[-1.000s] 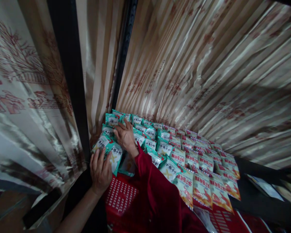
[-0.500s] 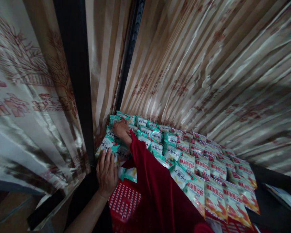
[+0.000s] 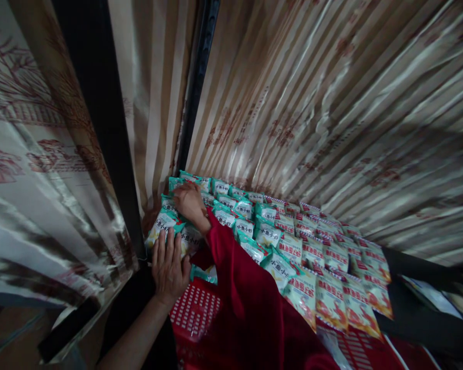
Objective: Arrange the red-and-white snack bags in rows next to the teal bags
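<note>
In the head view, my left hand (image 3: 170, 268) lies flat with its fingers stretched out. Its fingertips rest against a teal-and-white snack bag (image 3: 190, 239) in the front left of the rows. My right hand (image 3: 190, 203), in a dark red sleeve (image 3: 243, 257), reaches over the bags to the back left corner. A teal snack bag (image 3: 176, 183) lies at its fingers, which are blurred and partly hidden, so a hold cannot be made out. Another teal bag (image 3: 164, 224) sits left of both hands.
Cream-and-red snack bags (image 3: 332, 303) overlap in rows on the right. Red perforated baskets (image 3: 196, 308) stand in front. A striped, printed curtain (image 3: 278, 103) hangs behind, with a black post (image 3: 96, 103) at the left. Flat packets (image 3: 430, 295) lie on the dark surface at far right.
The view has shifted slightly, so the bags appear further left. My right hand has lifted a little and turned over the back left bags. My left hand stays flat on the front bags.
</note>
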